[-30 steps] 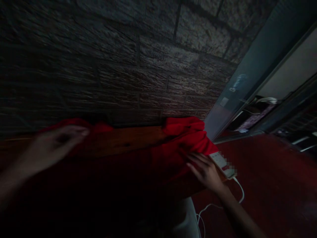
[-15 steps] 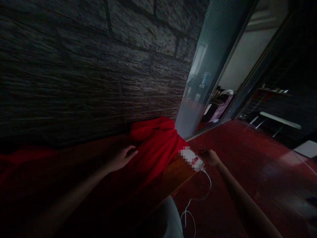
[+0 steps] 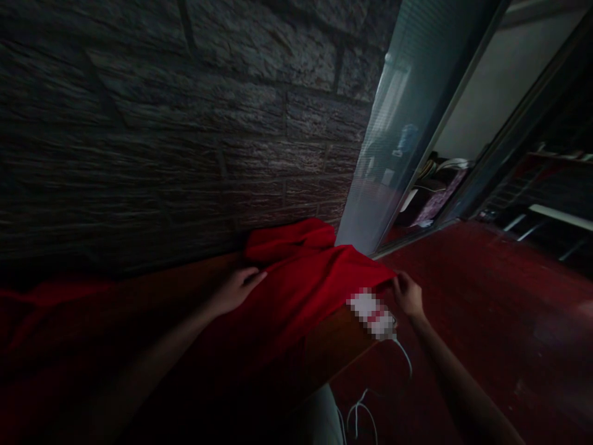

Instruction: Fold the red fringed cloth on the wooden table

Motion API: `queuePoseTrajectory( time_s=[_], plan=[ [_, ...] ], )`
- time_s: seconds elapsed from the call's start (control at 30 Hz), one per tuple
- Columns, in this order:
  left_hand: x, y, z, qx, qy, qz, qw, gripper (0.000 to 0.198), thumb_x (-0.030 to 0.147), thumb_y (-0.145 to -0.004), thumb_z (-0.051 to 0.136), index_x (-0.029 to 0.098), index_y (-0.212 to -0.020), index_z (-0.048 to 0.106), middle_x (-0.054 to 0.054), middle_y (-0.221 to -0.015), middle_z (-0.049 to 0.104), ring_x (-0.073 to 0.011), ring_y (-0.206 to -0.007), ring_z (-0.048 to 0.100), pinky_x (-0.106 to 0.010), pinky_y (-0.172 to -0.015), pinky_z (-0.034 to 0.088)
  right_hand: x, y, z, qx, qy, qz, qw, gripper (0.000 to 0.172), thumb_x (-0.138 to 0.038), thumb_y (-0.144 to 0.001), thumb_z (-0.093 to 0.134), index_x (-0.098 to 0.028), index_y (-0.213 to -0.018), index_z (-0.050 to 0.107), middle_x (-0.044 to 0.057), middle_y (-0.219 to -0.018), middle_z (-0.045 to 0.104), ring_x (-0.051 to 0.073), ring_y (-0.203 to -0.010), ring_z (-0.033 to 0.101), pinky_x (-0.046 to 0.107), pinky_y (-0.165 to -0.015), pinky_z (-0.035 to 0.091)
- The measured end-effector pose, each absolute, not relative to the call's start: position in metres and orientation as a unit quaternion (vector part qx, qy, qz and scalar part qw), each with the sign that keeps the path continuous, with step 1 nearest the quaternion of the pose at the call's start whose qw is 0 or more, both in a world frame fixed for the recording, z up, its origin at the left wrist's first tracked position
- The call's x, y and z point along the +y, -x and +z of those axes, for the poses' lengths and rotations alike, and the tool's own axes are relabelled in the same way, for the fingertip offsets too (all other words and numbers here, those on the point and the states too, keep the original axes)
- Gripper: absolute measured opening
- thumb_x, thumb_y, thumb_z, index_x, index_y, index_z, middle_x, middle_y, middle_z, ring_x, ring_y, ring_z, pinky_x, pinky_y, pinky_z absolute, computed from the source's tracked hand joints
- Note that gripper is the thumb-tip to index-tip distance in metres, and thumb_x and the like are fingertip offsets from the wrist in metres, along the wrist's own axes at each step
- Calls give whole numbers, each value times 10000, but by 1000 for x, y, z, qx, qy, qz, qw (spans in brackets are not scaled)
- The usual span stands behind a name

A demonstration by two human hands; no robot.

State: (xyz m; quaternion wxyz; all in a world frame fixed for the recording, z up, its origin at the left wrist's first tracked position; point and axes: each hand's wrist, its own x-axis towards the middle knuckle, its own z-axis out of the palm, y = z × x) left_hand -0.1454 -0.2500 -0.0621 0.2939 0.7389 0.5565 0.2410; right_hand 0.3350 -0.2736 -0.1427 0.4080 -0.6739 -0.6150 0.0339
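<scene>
A red cloth (image 3: 319,281) lies over the wooden bench (image 3: 340,340), partly folded up against the wall. At its left edge, my left hand (image 3: 236,290) is closed, thumb and forefinger on the fabric. My right hand (image 3: 408,295) pinches the cloth's right corner and pulls it out past the end of the bench. Just below that stretched corner lies a pale, phone-like device (image 3: 372,313), blurred out in part, with a white cable (image 3: 404,355) attached. The near part of the cloth is lost in shadow.
A rough stone wall (image 3: 185,136) runs behind the bench. More red fabric (image 3: 60,290) lies at far left. To the right are a frosted glass panel (image 3: 375,185), the red floor (image 3: 463,296) and a pale low bench (image 3: 560,216). The cable trails down to the floor.
My right hand has taken hold of the cloth's corner and drawn it to the right, so the cloth is spread wider. My left hand's fingers have closed at its left edge. The view has shifted slightly.
</scene>
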Motion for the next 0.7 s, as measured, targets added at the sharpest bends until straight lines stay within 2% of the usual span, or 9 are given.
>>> queuePoseTrajectory(
  time_s=[0.13,0.23,0.37,0.43,0.5,0.57,0.7],
  plan=[
    [-242,145,-56,541,-737,236,328,543,674,-861,451,220,-993,718,-38,-1033,746,-272,-986,656,-342,-906,484,-306,-364,-109,-557,680,-108,465,418,-487,-908,446,-144,-1049,640,137,-931,725,217,-740,688,279,-674,511],
    [-238,141,-61,526,-758,222,317,528,659,-866,450,214,-943,723,-43,-969,749,-262,-897,675,-347,-869,494,-323,-366,-113,-555,698,-114,437,398,-470,-894,446,-152,-1020,649,128,-880,725,216,-710,687,278,-649,506],
    [-243,140,-72,500,-786,256,261,455,591,-905,435,210,-990,669,-58,-990,727,-244,-915,672,-352,-873,493,-338,-362,-154,-648,710,71,265,285,-356,-801,481,-199,-908,693,114,-838,741,231,-719,702,278,-626,505],
    [-250,143,-75,491,-790,280,239,414,567,-907,461,215,-1039,633,-62,-1010,712,-236,-947,662,-354,-889,492,-344,-364,-171,-669,696,189,180,288,-316,-752,507,-228,-932,714,92,-889,755,235,-767,715,277,-650,524],
    [-257,147,-76,476,-796,290,233,395,557,-895,497,225,-1072,615,-62,-1015,701,-231,-963,656,-358,-902,495,-345,-368,-175,-667,684,259,141,344,-310,-729,526,-233,-1003,720,80,-943,758,241,-812,720,289,-687,544],
    [-263,150,-78,453,-807,287,248,382,546,-889,517,236,-1093,610,-63,-1062,692,-228,-1001,650,-362,-930,493,-339,-370,-166,-667,675,275,154,405,-294,-709,535,-215,-1067,710,85,-1009,751,248,-884,718,303,-745,554],
    [-266,150,-83,452,-793,298,279,394,539,-858,561,224,-1093,596,-80,-1135,683,-242,-1042,652,-381,-942,501,-306,-351,-124,-664,652,255,261,414,-271,-716,553,-184,-1093,698,108,-1096,725,254,-977,696,323,-831,547]
  ],
)
